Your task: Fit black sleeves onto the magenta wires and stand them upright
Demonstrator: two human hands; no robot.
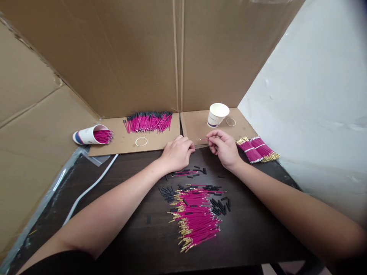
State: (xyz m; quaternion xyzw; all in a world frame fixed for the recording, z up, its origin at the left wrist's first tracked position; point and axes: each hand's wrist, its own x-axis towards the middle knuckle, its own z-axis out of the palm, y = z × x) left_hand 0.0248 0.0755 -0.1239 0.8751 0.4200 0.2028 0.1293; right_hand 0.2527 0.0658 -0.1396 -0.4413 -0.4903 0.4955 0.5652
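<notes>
My right hand (222, 148) pinches a short magenta wire (204, 139) whose bare metal tip points left. Just left of that tip, my left hand (178, 152) has its fingers curled together, and anything between them is too small to make out. Below the hands lies a pile of magenta wires (197, 214) with gold terminals on their left ends. Short black sleeves (218, 206) are scattered over and around this pile. A few loose wires (185, 173) lie among more black sleeves close under my left hand.
A row of magenta wires with black ends (149, 122) lies on the cardboard sheet (120, 147). A paper cup (84, 135) on its side holds more wires; another cup (217, 115) stands upright. Rubber bands (141, 141), banded wire bundles (258, 149) and a white cable (91, 188) lie around.
</notes>
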